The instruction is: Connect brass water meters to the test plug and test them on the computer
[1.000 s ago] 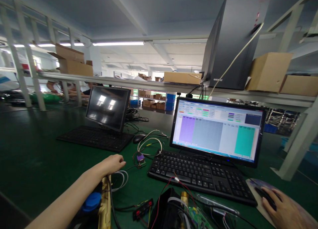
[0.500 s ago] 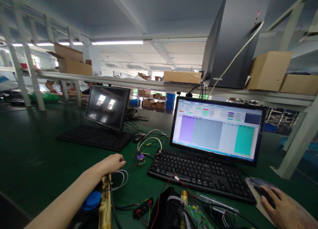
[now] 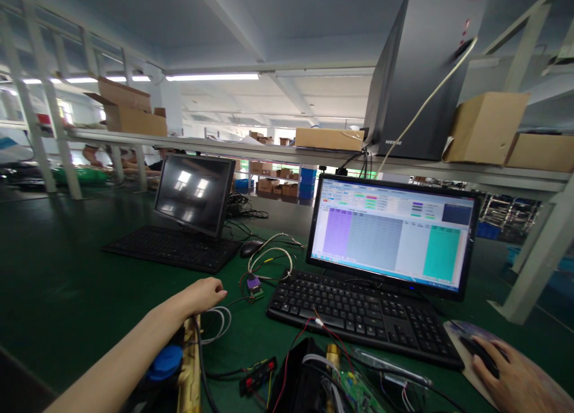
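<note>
My right hand (image 3: 515,374) lies over a black computer mouse (image 3: 483,354), fingers curved round it, on a patterned mouse pad (image 3: 455,341). My left hand (image 3: 204,294) is closed, its fingers curled down and mostly hidden, at the far end of a brass-coloured metal body (image 3: 190,365). A round blue cap (image 3: 167,361) sits beside that body, partly under my forearm. Ahead of me a lit monitor (image 3: 390,233) shows a table with purple, grey and green columns. The black keyboard (image 3: 359,314) lies below it.
Near me are a green circuit board (image 3: 361,392), a black connector block with red parts (image 3: 259,376) and loose wires. A purple-and-green connector (image 3: 254,286) lies mid-table. A dark monitor (image 3: 194,193) and second keyboard (image 3: 173,247) stand left. A computer tower (image 3: 417,78) occupies the shelf above.
My right hand and the mouse have shifted very slightly. My left hand stays where it was.
</note>
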Motion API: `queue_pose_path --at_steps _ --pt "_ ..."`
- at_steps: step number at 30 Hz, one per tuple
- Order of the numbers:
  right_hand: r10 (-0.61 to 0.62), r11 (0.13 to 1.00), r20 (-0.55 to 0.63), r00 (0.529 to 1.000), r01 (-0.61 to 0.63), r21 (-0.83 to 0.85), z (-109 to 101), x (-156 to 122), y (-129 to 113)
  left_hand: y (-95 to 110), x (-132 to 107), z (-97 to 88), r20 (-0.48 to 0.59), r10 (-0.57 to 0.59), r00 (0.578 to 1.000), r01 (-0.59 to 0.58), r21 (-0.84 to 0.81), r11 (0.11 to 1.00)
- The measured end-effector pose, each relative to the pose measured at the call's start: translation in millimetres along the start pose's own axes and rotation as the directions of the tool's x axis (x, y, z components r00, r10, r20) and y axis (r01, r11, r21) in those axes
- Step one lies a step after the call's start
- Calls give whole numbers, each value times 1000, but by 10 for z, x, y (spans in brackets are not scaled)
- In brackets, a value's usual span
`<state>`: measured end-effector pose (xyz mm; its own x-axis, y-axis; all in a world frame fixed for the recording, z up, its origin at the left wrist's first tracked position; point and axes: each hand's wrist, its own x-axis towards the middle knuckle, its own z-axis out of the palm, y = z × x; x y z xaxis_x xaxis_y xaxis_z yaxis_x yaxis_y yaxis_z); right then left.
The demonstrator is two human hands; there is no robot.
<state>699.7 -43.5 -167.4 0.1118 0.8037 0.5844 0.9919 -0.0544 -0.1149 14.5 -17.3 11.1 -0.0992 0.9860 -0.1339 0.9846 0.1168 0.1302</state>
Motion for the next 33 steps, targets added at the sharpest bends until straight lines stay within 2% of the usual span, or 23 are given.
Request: queue_pose_path --at_steps 11,22,33 --pt "-44 999 -10 999 44 15 -65 -24 -42 0 -13 0 -4 4 1000 -4 14 1000" --pt "-16 999 4 1000 16 -38 62 -17 35 8 -11 -7 10 5 1000 -5 -1 1000" --pt "-30 999 -9 1000 30 -38 70 -7 54 49 -31 -32 21 -1 1000 1 5 1000"
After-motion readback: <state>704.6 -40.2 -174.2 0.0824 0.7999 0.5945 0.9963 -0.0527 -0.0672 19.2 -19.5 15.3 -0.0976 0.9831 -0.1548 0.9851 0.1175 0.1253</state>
